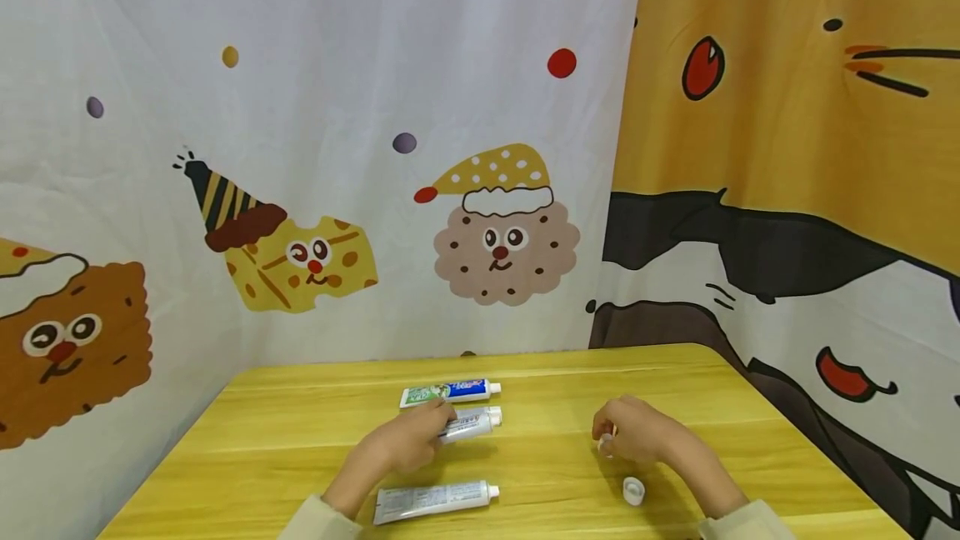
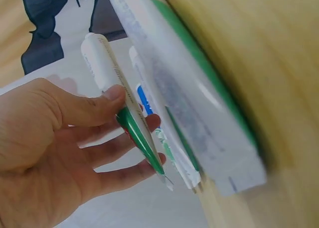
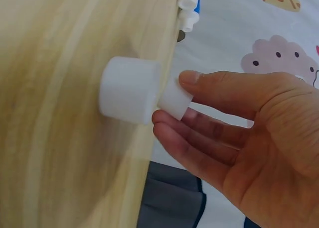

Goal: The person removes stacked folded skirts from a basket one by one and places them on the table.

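My left hand [image 1: 420, 433] pinches a white toothpaste tube [image 1: 469, 424] between thumb and fingers. In the left wrist view this tube shows a green band [image 2: 142, 138] near its flat end. Over at the right, my right hand [image 1: 637, 427] holds a small white cap [image 3: 174, 99] between thumb and fingertips. A second white cap [image 1: 633, 491] stands on the table just nearer than that hand. Beyond the left hand lies a blue and green toothpaste tube [image 1: 448, 392], and on its near side lies another white tube [image 1: 435, 501], both with narrow nozzles pointing right.
The yellow wood-grain table [image 1: 555, 482] carries all of these things. Behind it hangs a white cloth [image 1: 322, 98] printed with cartoon food, and a cloth with a large orange cartoon animal [image 1: 787, 132] covers the right side.
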A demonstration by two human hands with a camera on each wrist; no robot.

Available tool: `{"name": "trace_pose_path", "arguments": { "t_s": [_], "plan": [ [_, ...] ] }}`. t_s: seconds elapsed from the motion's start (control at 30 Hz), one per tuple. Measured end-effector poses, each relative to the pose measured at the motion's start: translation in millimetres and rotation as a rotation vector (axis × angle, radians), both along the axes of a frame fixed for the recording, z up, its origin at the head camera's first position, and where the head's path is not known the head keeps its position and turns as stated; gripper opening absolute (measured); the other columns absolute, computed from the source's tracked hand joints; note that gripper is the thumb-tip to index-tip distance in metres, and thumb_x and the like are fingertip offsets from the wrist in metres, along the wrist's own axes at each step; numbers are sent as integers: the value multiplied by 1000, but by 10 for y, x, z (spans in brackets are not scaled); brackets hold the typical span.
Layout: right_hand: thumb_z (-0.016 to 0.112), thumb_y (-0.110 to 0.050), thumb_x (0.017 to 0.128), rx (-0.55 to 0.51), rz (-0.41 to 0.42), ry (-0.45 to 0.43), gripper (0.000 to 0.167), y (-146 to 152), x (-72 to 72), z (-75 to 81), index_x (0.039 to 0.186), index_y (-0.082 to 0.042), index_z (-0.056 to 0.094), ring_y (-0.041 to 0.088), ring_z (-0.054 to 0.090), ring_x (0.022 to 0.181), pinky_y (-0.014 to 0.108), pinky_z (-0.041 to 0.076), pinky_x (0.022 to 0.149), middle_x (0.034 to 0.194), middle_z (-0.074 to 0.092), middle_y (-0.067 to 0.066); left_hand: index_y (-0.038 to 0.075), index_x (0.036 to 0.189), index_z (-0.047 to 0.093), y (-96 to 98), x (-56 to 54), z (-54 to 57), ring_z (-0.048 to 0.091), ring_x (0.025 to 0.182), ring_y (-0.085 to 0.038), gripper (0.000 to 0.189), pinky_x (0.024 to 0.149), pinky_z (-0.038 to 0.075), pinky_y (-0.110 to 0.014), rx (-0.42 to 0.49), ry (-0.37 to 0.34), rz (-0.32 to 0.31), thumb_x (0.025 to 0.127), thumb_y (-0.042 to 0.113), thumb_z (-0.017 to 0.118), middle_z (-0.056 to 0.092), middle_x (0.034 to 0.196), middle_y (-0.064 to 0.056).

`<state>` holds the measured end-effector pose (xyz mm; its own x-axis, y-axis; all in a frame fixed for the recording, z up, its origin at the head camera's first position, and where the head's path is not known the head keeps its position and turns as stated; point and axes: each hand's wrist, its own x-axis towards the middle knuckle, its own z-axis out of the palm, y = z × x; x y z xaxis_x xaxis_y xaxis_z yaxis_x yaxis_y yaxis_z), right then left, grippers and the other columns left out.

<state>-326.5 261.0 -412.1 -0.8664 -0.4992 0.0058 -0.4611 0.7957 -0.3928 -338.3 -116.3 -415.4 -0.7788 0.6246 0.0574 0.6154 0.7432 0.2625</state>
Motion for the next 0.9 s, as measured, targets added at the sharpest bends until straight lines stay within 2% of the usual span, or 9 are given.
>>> {"name": "trace_pose_path", "arguments": {
  "t_s": [0.1, 0.2, 0.33, 0.6, 0.73, 0.9],
  "plan": [
    [75, -4, 89, -14, 18, 25, 15, -21, 4, 61, 103, -8, 78, 12, 62, 84, 31, 54, 71, 97, 70, -1, 4, 126, 61, 4, -3, 36, 63, 106, -21, 28, 96, 56, -41, 12, 41, -34, 98, 3, 65, 66, 116, -6],
    [73, -3, 90, -36, 44, 72, 18, -53, 24, 117, 106, -7, 77, 8, 58, 80, 27, 52, 68, 98, 67, 0, 2, 132, 59, 26, -9, 57, 65, 110, -24, 33, 97, 56, -41, 34, 77, -55, 100, 3, 63, 67, 120, -8],
    [72, -4, 91, -100, 51, 157, 17, -125, 51, 177, 107, -8, 78, 3, 58, 79, 22, 51, 66, 98, 66, 0, 0, 135, 56, 65, -9, 79, 65, 108, -22, 34, 93, 57, -38, 82, 107, -64, 101, 0, 60, 65, 121, -9],
    [75, -5, 92, -317, -14, 254, 18, -286, 98, 257, 109, -14, 75, 8, 68, 89, 20, 59, 76, 110, 69, 5, 2, 134, 57, 133, 54, 157, 62, 98, -16, 34, 84, 58, -34, 206, 206, -41, 100, -2, 60, 65, 116, -6],
    [78, -8, 91, -371, -39, 313, 19, -325, 119, 288, 106, -20, 75, 7, 68, 90, 24, 60, 77, 108, 73, -2, 3, 134, 57, 169, 96, 189, 64, 103, -18, 35, 90, 59, -37, 230, 257, -26, 99, -1, 62, 65, 118, -7],
    [82, -11, 88, -452, -113, 369, 22, -361, 142, 311, 102, -26, 75, 6, 67, 92, 30, 60, 80, 103, 73, -10, 2, 135, 57, 204, 132, 218, 65, 104, -19, 37, 91, 59, -37, 243, 277, -23, 99, 0, 63, 66, 120, -8]
  ]
}}
